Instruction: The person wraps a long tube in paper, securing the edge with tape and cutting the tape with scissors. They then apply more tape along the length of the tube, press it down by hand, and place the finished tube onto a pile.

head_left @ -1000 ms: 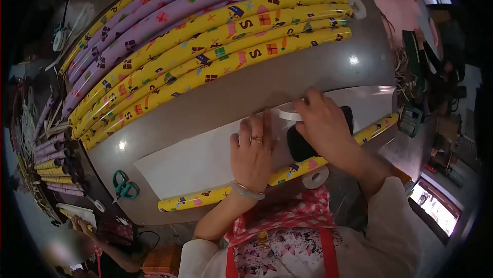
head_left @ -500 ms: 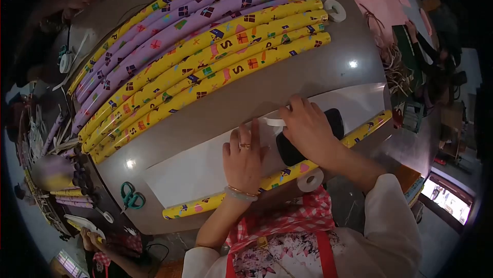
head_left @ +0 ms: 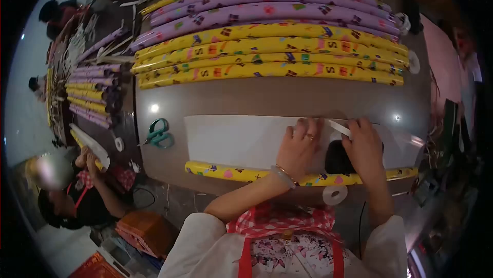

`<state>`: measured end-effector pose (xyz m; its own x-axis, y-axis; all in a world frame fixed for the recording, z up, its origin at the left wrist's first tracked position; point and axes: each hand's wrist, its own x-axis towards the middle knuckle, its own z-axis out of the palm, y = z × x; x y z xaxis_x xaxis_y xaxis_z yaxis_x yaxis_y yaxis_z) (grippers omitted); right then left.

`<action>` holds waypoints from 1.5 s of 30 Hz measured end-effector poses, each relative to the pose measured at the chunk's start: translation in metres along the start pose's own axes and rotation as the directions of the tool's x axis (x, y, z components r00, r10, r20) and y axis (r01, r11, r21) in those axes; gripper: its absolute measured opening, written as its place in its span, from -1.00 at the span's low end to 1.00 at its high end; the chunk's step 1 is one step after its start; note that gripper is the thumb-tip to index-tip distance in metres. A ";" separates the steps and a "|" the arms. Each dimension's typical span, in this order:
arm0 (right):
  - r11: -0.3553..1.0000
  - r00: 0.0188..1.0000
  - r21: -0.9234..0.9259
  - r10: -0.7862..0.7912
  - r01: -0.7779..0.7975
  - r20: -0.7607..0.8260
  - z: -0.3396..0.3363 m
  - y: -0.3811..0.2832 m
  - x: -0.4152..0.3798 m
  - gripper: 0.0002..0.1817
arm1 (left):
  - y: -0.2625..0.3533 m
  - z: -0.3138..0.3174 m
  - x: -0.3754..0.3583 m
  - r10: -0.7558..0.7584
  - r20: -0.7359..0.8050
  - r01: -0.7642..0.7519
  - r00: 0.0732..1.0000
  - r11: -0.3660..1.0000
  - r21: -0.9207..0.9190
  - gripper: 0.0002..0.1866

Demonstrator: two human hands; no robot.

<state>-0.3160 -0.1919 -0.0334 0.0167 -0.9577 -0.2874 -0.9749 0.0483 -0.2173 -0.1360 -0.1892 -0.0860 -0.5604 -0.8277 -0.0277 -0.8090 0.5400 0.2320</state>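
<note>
A white sheet point(head_left: 231, 136) is spread on the table, with a yellow patterned roll point(head_left: 231, 172) along its near edge. My left hand point(head_left: 302, 147) rests on the sheet near its far edge, fingers bent and partly spread, holding nothing. Between the fingers of my right hand point(head_left: 362, 147) is a short white strip point(head_left: 339, 127), slanting toward the sheet's far edge. A black object point(head_left: 336, 159) lies on the sheet, partly hidden beneath my right hand. Just below the roll is a white tape roll point(head_left: 335, 195).
Yellow and purple rolls point(head_left: 267, 47) lie side by side across the table's far part. Green-handled scissors point(head_left: 159, 134) are left of the sheet. At the lower left a co-worker's hands point(head_left: 88, 159) hold another roll. An orange crate point(head_left: 146, 232) stands below.
The view has turned and shifted, so the table now looks level. My hands remain at the sheet's far edge, and the white strip now slants downward to the right.
</note>
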 end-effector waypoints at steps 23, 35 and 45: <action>0.959 0.996 0.276 -0.042 0.064 -0.083 0.014 0.010 0.001 -0.73 | 0.005 0.016 -0.004 -0.042 -0.064 0.045 0.997 0.998 0.049 -0.26; 0.970 0.999 0.241 -0.022 0.033 -0.050 0.010 0.005 0.001 -0.68 | 0.005 0.016 -0.004 -0.039 -0.076 0.040 0.996 0.999 0.016 -0.26; 0.971 0.997 0.235 -0.020 0.038 -0.078 0.020 0.016 0.002 -0.64 | 0.005 0.020 -0.003 -0.035 -0.076 0.040 0.996 0.997 0.059 -0.22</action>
<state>-0.3269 -0.1870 -0.0564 0.0190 -0.9776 -0.2095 -0.8943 0.0771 -0.4408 -0.1417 -0.1813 -0.1041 -0.5166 -0.8553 0.0382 -0.8396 0.5149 0.1730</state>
